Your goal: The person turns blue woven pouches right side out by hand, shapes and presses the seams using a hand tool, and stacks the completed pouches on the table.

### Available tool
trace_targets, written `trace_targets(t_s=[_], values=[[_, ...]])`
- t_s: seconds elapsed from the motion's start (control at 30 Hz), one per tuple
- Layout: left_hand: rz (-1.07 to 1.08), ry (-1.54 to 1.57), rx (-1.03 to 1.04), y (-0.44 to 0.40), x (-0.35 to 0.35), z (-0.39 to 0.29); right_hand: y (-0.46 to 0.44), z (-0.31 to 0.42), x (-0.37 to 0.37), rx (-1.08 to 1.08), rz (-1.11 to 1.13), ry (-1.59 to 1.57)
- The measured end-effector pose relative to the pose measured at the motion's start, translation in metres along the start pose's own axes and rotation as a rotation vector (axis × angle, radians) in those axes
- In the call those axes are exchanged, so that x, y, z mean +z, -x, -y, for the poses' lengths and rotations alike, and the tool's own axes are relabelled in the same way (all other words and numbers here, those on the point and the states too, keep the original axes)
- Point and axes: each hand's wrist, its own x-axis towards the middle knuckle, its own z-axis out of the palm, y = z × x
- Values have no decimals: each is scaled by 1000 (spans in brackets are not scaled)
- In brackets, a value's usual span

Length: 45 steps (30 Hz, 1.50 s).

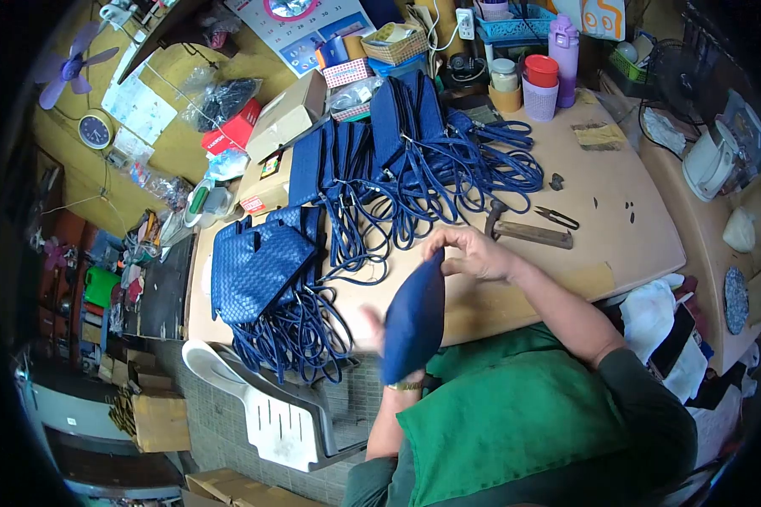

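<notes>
A navy blue pouch (416, 317) hangs upright in front of me above the table's near edge, its lower part smeared by motion. My right hand (475, 253) pinches its top corner between thumb and fingers. Behind the pouch, my left hand (370, 328) is mostly hidden and blurred; a gold-coloured watch (407, 385) is on that wrist. I cannot tell whether it grips the pouch. Beyond my hands lie stacks of woven navy bags (262, 262) with long looped straps (300, 338). A hammer (528, 234) and black thread snips (558, 218) rest near my right hand.
More navy bags (406, 118) are piled at the back of the table (626, 228), straps trailing forward. Cups and a purple bottle (564, 63) stand behind. At right is a white kettle (710, 160). A white plastic chair (283, 422) stands at the near left.
</notes>
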Motion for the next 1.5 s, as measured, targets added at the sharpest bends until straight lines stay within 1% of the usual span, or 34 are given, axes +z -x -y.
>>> trace_targets(t_s=[0.07, 0.1, 0.13, 0.2, 0.27, 0.3, 0.4, 0.43, 0.47, 0.53, 0.57, 0.6, 0.63, 0.67, 0.7, 0.73, 0.8, 0.83, 0.87, 0.93, 0.97, 1.0, 1.03, 1.07, 1.1, 1.17, 1.23, 1.27, 1.33, 1.37, 1.4, 1.43, 1.47, 1.5], values=[[332, -192, 124, -2, 25, 6, 5, -5, 7, 72, -9, 319], [434, -240, 117, -2, 15, -1, 9, 9, 15, 87, -69, 405], [158, -652, 173, 4, 37, 1, 12, 6, 19, 99, -118, 250], [102, -801, 154, 13, 23, -8, 14, 17, 27, -74, -134, -197], [-24, -830, 121, 22, -4, -16, 12, 19, 36, -78, -76, -244], [3, -856, 115, 19, 5, -11, 12, 25, 39, -75, -53, -154], [-31, -961, 145, 19, 17, -9, 12, 29, 42, -12, 28, -130], [-34, -1083, 254, 18, 17, -3, 13, 32, 45, -15, 29, -131], [-36, -1085, 254, 18, 23, -1, 16, 36, 48, -26, 19, -99], [-219, -922, 192, 15, 38, 2, 18, 41, 52, -38, 4, -72], [-156, -905, 218, 13, 35, -2, 18, 42, 52, -80, 2, -16], [-156, -907, 216, 15, 37, -6, 18, 43, 53, -122, -1, 41], [-118, -865, 173, 16, 40, -11, 17, 43, 53, -124, -4, 40], [-81, -822, 131, 18, 44, -13, 17, 43, 53, -204, 12, 150], [-175, -867, 170, 18, 57, -7, 16, 43, 54, -282, 30, 258], [-178, -867, 173, 15, 56, -10, 15, 45, 55, -282, 33, 256], [-148, -704, 53, 10, 49, -17, 12, 55, 55, -239, 86, -8], [-107, -526, 75, 9, 43, -15, 12, 62, 53, -230, 59, 2], [-12, -387, 68, 8, 39, -10, 10, 60, 57, -231, -48, -57], [50, -245, 29, 6, 36, -1, 12, 56, 56, -146, -126, 10], [22, -247, 22, 5, 27, 0, 15, 48, 54, -149, -127, 8], [32, -170, 31, 5, 20, 5, 18, 39, 51, -165, -182, 129], [24, -233, 66, 4, 13, 9, 20, 32, 50, -179, -238, 251], [15, -294, 101, 3, 7, 11, 21, 26, 52, -177, -238, 249], [12, -293, 102, 3, 2, 10, 20, 26, 54, -223, -283, 241], [45, -129, 64, -2, -2, 7, 20, 19, 57, -275, -327, 236], [50, -161, 73, 0, 6, 6, 22, 8, 59, -304, -388, 253], [52, -190, 84, 2, 8, 7, 24, 7, 57, -301, -386, 253], [82, -188, 86, 3, -3, 6, 26, 12, 50, -260, -245, 324], [22, -300, 80, 4, -6, 2, 25, 11, 47, -256, -248, 320], [-38, -412, 72, 5, -4, -1, 22, 8, 43, -187, -188, 276], [-115, -547, 87, 6, 15, 2, 21, 7, 41, -118, -127, 233], [-114, -548, 84, 9, 27, 4, 20, 11, 43, -118, -131, 233], [-117, -746, 109, 12, 36, 5, 18, 23, 47, -214, -144, 108]])
